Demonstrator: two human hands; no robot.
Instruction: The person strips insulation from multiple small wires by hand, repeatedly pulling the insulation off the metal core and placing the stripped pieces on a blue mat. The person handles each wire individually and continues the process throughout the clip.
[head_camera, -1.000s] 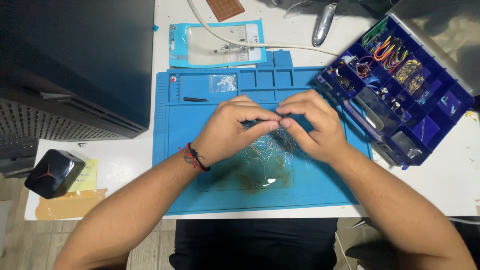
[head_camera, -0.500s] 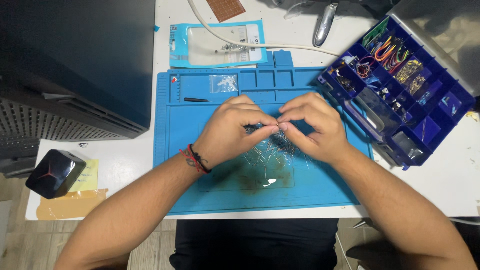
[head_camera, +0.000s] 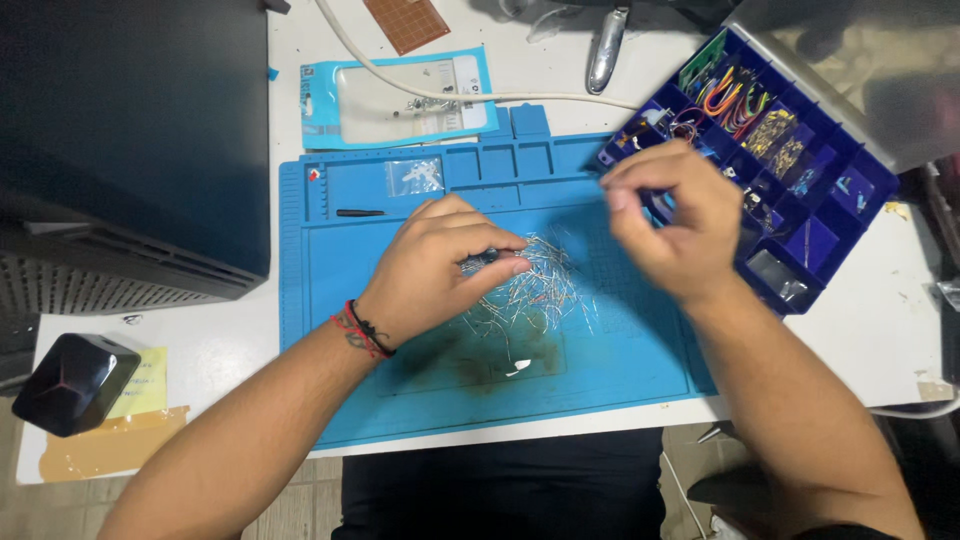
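- The left hand (head_camera: 440, 260), a red-and-black cord at its wrist, has its fingers curled, pinching thin metal pins at the heap's left edge.
- The heap of shiny wire pins (head_camera: 535, 285) lies mid-frame on the blue silicone work mat (head_camera: 330, 330).
- The right hand (head_camera: 672, 215) hovers right of centre, thumb and forefinger pressed together; what they hold is too small to tell.
- It is beside the blue plastic compartment box (head_camera: 820, 240) at upper right.
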